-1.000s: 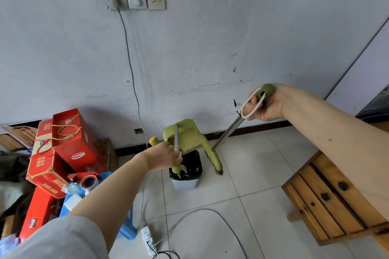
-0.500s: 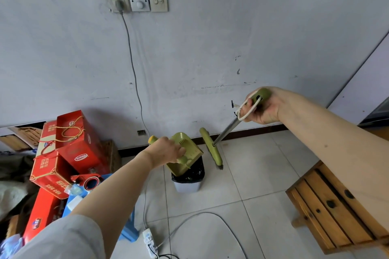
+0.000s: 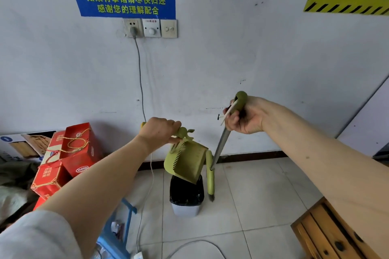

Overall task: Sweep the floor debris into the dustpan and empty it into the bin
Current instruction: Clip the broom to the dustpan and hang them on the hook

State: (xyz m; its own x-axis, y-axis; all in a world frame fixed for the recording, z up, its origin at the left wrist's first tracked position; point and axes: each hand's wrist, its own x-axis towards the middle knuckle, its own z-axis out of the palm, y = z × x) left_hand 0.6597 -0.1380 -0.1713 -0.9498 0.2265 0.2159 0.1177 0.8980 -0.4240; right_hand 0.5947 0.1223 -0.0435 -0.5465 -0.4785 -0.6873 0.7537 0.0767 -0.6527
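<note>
Grey wall (image 3: 231, 52); dustpan (image 3: 187, 162) tipped over bin (image 3: 186, 206) (black-lined).

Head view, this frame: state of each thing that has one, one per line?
Left hand: closed on the dustpan grip.
Dustpan: lifted, tipped mouth-down over the bin.
Bin: open, black liner, upright on the floor.
Right hand: closed on the broom grip.
Broom: held upright, head hanging beside the bin.
Socket: plug in, cable hanging down.
</note>
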